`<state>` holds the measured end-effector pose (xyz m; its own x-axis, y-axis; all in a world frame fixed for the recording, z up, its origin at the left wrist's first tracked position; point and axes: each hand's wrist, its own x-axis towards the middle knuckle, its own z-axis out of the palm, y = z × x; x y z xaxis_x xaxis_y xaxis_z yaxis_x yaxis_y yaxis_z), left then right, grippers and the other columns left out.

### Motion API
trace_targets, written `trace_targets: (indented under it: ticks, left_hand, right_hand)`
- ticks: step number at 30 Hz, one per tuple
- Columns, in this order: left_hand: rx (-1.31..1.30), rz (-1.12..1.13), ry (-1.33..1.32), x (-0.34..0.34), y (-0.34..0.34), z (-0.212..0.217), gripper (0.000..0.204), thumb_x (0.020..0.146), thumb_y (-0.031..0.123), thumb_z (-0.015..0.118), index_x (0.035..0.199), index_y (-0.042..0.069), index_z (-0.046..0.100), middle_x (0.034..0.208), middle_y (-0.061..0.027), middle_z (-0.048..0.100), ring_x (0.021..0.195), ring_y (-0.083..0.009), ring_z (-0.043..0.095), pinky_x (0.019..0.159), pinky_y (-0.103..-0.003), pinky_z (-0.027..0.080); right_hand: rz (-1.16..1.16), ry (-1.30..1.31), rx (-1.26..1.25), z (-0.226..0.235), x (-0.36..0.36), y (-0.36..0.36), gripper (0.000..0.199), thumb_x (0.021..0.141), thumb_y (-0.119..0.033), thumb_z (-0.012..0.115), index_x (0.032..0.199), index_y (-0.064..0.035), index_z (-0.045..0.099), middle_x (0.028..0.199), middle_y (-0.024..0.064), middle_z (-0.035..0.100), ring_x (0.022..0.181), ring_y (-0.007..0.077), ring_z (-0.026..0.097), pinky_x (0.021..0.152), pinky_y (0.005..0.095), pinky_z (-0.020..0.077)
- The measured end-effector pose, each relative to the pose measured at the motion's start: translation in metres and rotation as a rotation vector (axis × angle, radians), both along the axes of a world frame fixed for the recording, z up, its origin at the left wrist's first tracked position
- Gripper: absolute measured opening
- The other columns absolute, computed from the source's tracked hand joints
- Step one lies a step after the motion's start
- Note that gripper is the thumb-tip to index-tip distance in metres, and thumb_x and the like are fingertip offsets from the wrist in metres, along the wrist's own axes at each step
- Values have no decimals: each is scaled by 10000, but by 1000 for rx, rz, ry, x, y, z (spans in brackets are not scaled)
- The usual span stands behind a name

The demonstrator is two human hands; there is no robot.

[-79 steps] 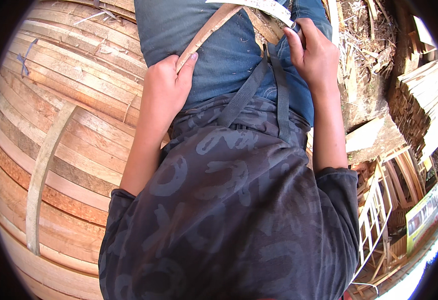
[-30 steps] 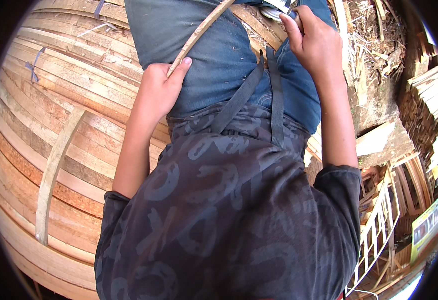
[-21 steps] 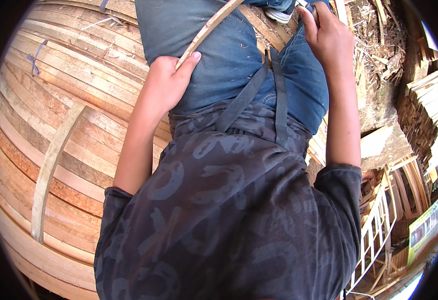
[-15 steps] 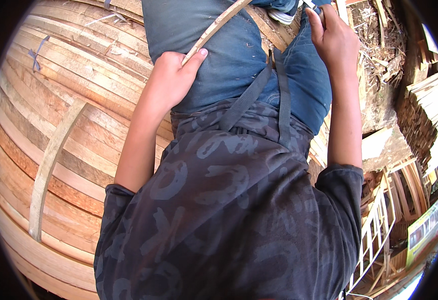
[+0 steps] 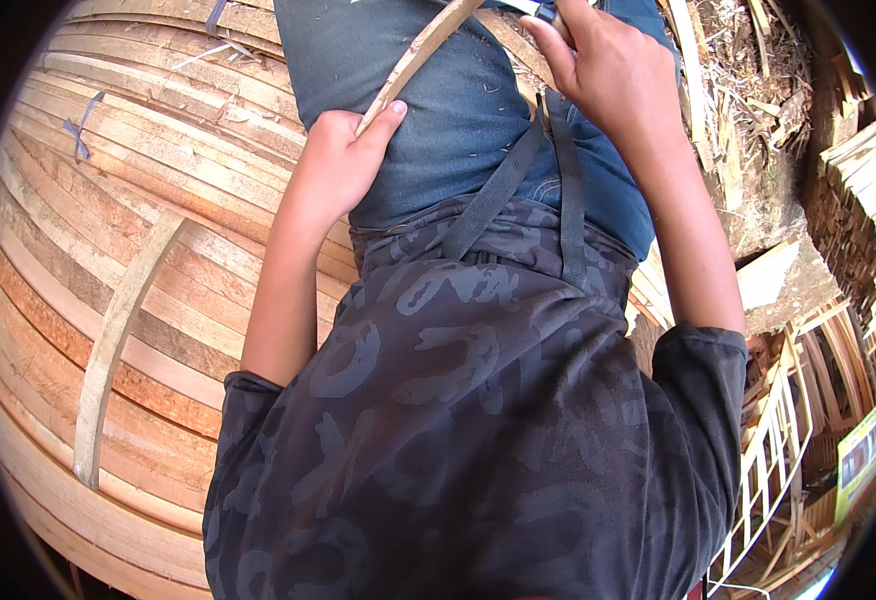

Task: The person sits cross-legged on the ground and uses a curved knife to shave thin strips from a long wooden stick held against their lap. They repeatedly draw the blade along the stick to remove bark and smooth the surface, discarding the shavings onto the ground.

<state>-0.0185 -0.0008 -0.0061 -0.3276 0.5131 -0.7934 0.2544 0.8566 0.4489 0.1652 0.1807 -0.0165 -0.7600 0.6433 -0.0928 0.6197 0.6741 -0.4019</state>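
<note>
Head view: left fingers (image 5: 389,116) around wooden strip (image 5: 421,48), right fingers (image 5: 554,52) around tool (image 5: 528,7), amid planks (image 5: 198,130) and shavings (image 5: 758,90)

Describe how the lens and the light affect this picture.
Head view: fisheye distortion bows the stacked boards at left, and the corners go black; also in the head view, sunlight bleaches the pale slats at far right, the shirt looks dark, and the wood strip runs off the top.

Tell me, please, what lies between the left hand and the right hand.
The head view shows blue jeans between the left hand and right hand, with the tops of dark straps and a wooden strip slanting over one thigh.
</note>
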Motion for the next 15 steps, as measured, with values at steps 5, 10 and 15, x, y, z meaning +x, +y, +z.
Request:
trace_targets:
  ticks: [5,10,15]
  left_hand:
    - [32,30,15,2,-4,-1,576,918,403,579,564,-45,503,451,-23,353,471,-106,340,448,-327,324]
    - [17,24,2,-1,-2,0,566,917,389,588,553,-34,496,459,-9,346,477,-97,334,446,-325,317]
    - [40,4,20,2,-1,0,561,916,376,603,539,-22,485,462,0,337,494,-77,327,445,-321,311]
  right_hand:
    - [-576,-295,106,-64,112,101,560,958,-502,395,927,-2,644,915,269,652,885,447,618,789,503,474]
    - [-823,-203,19,-57,179,87,553,945,-481,441,908,31,648,835,260,642,803,394,614,761,462,461]
    - [-855,135,-176,-81,135,13,430,950,-370,525,821,32,606,678,232,587,626,372,568,622,437,446]
